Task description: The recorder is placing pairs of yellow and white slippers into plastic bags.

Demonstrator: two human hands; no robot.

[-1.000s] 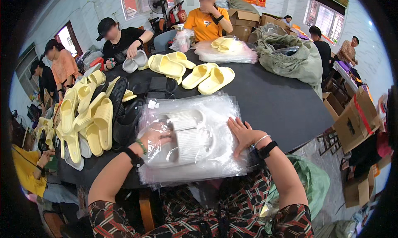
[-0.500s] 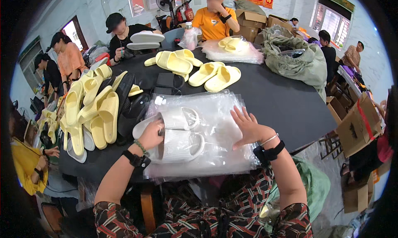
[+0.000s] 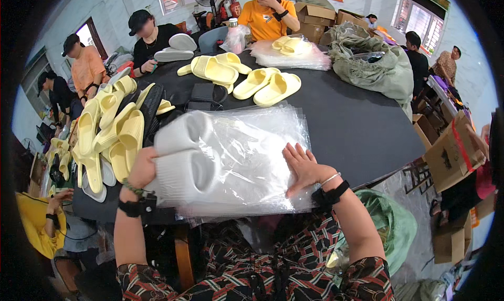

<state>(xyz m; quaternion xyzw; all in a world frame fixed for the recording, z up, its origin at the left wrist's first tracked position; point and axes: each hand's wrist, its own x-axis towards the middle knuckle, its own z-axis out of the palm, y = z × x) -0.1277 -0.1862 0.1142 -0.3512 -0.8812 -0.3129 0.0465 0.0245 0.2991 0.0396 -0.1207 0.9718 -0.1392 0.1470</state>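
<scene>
A pair of white slippers point(image 3: 184, 156) lies at the left end of a stack of clear plastic bags point(image 3: 252, 149) on the black table point(image 3: 362, 128). My left hand point(image 3: 140, 169) grips the slippers at their left side. My right hand point(image 3: 303, 167) rests flat, fingers spread, on the right part of the plastic bags. Both wrists carry black bands.
Yellow slippers point(image 3: 107, 135) are piled along the table's left side, with more pairs point(image 3: 268, 86) further back. A bagged pile point(image 3: 291, 51) and a green sack point(image 3: 373, 65) sit at the far end. Several people sit around the table. Cardboard boxes point(image 3: 451, 149) stand at the right.
The white slippers have shifted to the left end of the bags, held by my left hand. My right hand stayed flat on the plastic, moving slightly right.
</scene>
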